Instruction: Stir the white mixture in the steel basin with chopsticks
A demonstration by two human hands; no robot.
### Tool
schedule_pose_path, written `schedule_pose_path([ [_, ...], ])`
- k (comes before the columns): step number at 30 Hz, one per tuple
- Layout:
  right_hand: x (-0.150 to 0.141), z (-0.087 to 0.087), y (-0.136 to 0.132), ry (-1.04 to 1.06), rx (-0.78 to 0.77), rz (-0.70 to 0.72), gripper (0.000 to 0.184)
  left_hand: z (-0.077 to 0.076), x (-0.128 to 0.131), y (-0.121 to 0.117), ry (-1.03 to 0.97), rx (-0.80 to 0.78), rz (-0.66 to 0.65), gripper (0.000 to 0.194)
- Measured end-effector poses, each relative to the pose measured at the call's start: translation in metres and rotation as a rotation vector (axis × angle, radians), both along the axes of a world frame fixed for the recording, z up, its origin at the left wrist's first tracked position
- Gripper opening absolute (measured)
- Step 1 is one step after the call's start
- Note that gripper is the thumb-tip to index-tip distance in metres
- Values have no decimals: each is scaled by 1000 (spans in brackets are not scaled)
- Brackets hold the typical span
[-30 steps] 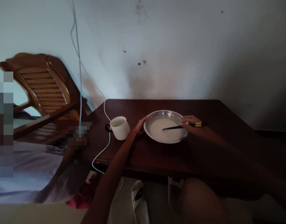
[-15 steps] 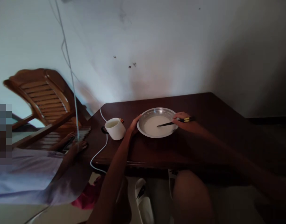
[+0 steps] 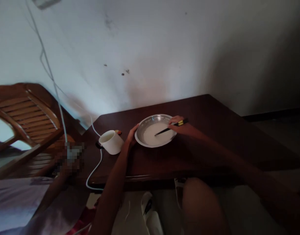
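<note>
A shallow metal bowl [image 3: 141,139] stands on the dark wooden table, holding a whitish liquid [image 3: 153,135]. My left hand [image 3: 132,135] grips the bowl's left side at the rim. Over the right rim, my right hand [image 3: 177,124] is closed around black chopsticks [image 3: 162,131] with yellow bands. Their tips dip into the liquid near its middle, and their back ends stick out to the right above the hand. Left of my left forearm is a white mug [image 3: 112,143] with a dark handle. Behind the mug lies a small orange-red item [image 3: 118,132], too small to name.
A white cable [image 3: 101,160] runs across the table [image 3: 201,143] past the mug and over its front edge. At left, another person's arm [image 3: 48,192] is beside a wooden chair [image 3: 29,114]. White slippers [image 3: 150,209] are below the table; a wall stands behind it.
The view has turned, so the table, bowl and mug appear farther left. Both hands keep their hold, and the chopsticks slant more steeply, with their tips still in the liquid.
</note>
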State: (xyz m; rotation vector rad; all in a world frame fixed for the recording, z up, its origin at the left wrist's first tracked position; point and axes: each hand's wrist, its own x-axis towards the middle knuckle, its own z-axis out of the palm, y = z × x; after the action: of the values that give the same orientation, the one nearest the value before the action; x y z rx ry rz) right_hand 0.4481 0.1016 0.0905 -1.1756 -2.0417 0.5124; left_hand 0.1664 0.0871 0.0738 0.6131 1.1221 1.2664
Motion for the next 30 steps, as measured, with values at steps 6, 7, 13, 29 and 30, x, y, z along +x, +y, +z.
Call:
schedule_pose_path([
  [6,-19,2,14,-27,-13,-214,11,2,2,-2,20,10,6,33],
  [7,-10,1,18,-30,7,-199,11,1,1,-2,21,12,6,32],
  [13,33,8,10,-39,9,76,9,-8,-6,8,14,17,-9,32],
  [29,22,9,14,-61,97,5,11,-10,-11,9,-82,27,-76,30],
  [30,25,9,12,-47,80,58,12,-9,-11,10,-83,23,-83,30],
])
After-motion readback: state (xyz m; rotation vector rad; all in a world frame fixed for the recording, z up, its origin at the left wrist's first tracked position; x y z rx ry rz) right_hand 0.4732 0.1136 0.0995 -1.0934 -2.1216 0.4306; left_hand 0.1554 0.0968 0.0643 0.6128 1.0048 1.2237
